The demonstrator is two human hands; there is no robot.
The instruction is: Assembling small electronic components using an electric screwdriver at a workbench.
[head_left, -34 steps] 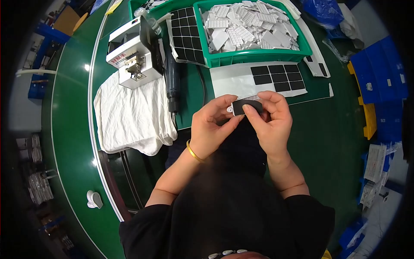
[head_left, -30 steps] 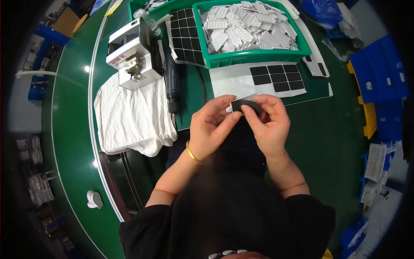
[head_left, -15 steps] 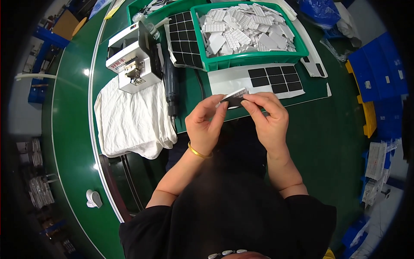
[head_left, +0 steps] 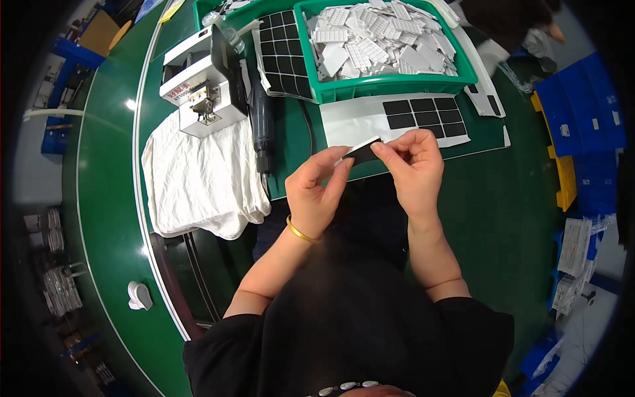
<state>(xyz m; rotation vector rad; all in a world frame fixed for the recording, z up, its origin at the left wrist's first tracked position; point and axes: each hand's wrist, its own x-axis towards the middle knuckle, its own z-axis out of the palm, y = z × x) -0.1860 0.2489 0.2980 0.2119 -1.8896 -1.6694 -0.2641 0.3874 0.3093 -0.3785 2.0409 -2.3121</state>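
Between my two hands is a small white plastic plate (head_left: pixel 362 145) with a black rectangular pad (head_left: pixel 365 153) against its near face. My left hand (head_left: pixel 316 190) pinches the left end between thumb and fingers. At the right end, my right hand (head_left: pixel 418 173) has its thumb pressed on the pad's corner, its other fingers curled behind. Just beyond my hands lies a white backing sheet (head_left: pixel 350 120) bearing several black pads (head_left: pixel 426 114). Behind it stands a green bin (head_left: pixel 397 86) heaped with white ribbed plastic plates (head_left: pixel 380 43).
Left of the bin are another sheet of black pads (head_left: pixel 283 53), a dark electric screwdriver (head_left: pixel 262 122) and a white dispenser-like machine (head_left: pixel 204 86) beside a white cloth (head_left: pixel 198 178). Blue bins (head_left: pixel 579 106) stand at the right. Another person (head_left: pixel 509 20) is at the upper right.
The plate has tilted so its thin white edge shows instead of its ribbed face. My right fingers have curled in more. Another person has come into view at the upper right.
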